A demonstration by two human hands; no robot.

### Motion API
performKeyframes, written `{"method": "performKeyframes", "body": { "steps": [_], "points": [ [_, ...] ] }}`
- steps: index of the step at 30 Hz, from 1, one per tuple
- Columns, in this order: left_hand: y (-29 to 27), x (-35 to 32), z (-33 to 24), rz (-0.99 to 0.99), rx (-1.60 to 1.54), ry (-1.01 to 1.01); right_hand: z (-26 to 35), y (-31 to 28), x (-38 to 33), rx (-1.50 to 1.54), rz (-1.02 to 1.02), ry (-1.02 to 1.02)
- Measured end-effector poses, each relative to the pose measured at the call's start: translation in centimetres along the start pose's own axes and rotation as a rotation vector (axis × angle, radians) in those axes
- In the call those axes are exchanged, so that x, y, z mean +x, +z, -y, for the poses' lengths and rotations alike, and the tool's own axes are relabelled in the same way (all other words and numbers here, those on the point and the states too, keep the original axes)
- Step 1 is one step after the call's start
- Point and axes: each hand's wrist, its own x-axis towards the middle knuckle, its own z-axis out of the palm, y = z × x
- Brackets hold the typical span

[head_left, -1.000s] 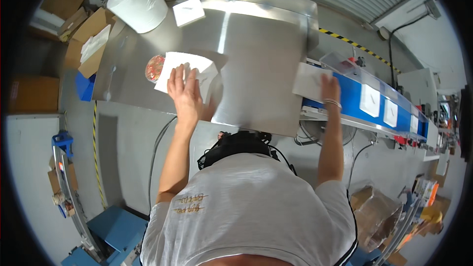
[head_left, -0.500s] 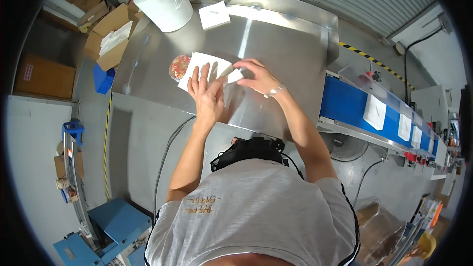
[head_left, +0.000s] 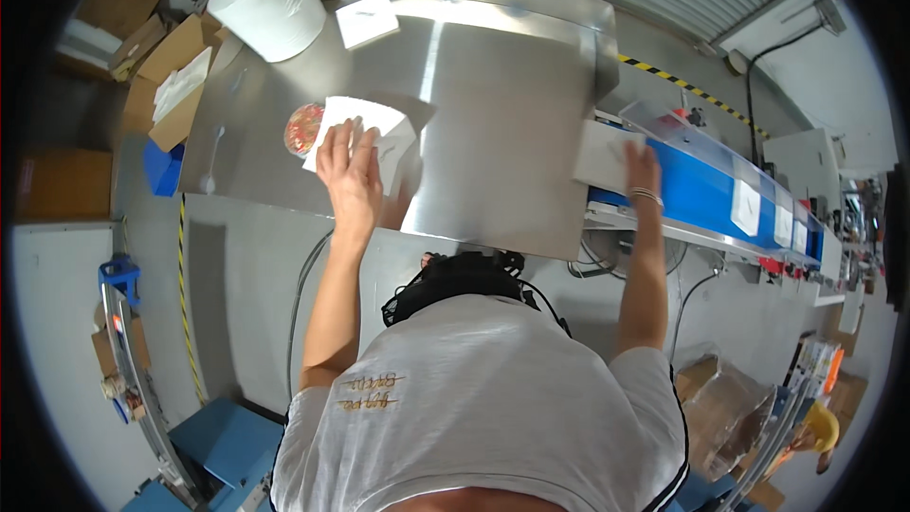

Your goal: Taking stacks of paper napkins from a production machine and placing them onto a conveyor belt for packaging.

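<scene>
My left hand [head_left: 350,175] lies with fingers stretched out on a stack of flat white packets [head_left: 393,144] on the metal table. Beside the stack, at its left, sits a round clear container [head_left: 304,130] with red and yellowish contents, partly hidden by it. My right hand [head_left: 644,173] is at the table's right edge, blurred by motion. Its fingers are on the right end of a single white packet [head_left: 603,154], which spans the table edge and the start of the blue conveyor belt [head_left: 697,180].
A large white roll [head_left: 275,14] and a small white stack [head_left: 368,19] stand at the back left. More white packets [head_left: 745,207] lie along the belt beneath a clear guard. Left of the table are an open carton [head_left: 171,85] and a blue bin [head_left: 162,169].
My right hand has moved right from the stack to the belt, carrying one white packet. My left hand has stayed on the stack. The whole view has shifted left.
</scene>
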Motion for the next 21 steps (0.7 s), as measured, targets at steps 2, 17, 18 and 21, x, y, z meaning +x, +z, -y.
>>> {"method": "performKeyframes", "body": {
  "steps": [2, 17, 18, 21],
  "points": [
    [-0.1, -0.3, 0.1, -0.015, -0.006, -0.006, 2.7, -5.3, 0.9, 0.148, -0.015, 0.504],
    [-1.3, 0.5, -0.6, 0.106, -0.082, -0.009, 36.1, -2.4, 4.0, 0.857, 0.372, -0.709],
    [-1.3, 0.6, -0.4, 0.087, -0.097, -0.023, 35.5, -2.1, 3.9, 0.828, 0.311, -0.729],
    [-1.0, 0.2, 0.9, 0.061, -0.012, -0.072, 32.8, -3.1, 2.2, 1.283, 0.621, -0.156]
  ]
}}
